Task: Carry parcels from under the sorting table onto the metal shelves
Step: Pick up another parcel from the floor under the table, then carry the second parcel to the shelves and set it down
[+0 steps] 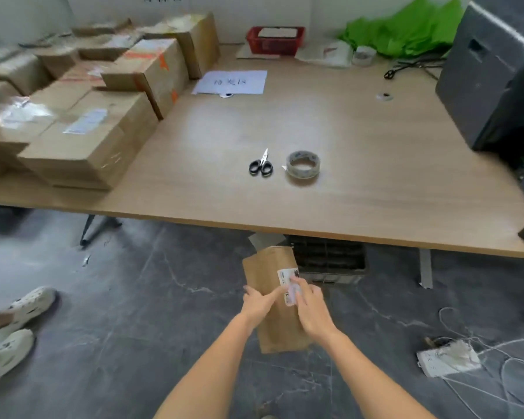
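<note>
Wooden sorting table [360, 207] is filling the upper frame, stacked cardboard boxes [85, 140] sitting at its 10 o'clock corner, dark grey machine [493, 80] at 2 o'clock. Brown cardboard parcel [274, 297] is being held over the dark floor just in front of the table's near edge, at 6 o'clock of the scissors [261, 164], white label [288, 282] facing up. Left hand [259, 302] is pressing flat on the parcel's left side, fingers together. Right hand [310, 309] is gripping the right side, fingers spread over the label. Tape roll [303, 164] is lying at 3 o'clock of the scissors, near but apart.
</note>
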`<state>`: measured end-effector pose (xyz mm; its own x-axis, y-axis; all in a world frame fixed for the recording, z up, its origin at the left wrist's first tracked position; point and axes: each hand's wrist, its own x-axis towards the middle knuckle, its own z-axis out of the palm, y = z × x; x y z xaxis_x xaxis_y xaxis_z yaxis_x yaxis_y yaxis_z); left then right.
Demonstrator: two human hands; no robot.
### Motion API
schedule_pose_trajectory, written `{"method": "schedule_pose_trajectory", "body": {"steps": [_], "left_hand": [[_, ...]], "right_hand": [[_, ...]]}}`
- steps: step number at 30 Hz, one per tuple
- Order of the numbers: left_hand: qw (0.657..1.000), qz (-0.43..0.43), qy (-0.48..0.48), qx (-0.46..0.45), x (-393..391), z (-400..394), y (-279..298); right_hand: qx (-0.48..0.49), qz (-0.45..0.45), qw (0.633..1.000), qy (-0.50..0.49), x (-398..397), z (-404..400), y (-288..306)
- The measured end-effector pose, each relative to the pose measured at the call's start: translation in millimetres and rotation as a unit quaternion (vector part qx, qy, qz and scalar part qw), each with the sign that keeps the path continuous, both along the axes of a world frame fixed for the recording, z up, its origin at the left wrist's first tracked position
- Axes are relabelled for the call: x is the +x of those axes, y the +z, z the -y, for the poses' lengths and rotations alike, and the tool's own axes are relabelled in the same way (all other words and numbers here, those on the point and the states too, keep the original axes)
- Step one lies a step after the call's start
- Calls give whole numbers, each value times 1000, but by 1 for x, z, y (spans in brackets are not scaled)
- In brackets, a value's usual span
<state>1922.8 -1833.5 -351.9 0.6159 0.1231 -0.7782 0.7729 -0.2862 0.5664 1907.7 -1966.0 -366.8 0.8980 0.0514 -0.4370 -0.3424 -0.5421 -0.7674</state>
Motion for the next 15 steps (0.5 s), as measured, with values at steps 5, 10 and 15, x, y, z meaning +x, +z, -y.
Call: {"method": "schedule_pose_trajectory", "body": {"steps": [5,10,15], "left_hand": [[997,4,60,-42,-22,-43,70],[975,63,186,-100,-48,-99,110],[936,120,304,-134,-79,-153,160]], "right_hand": [[5,46,995,88,1,-38,88],[57,38,992,110,5,-83,153],[93,38,978,186,3,-164,194]]}}
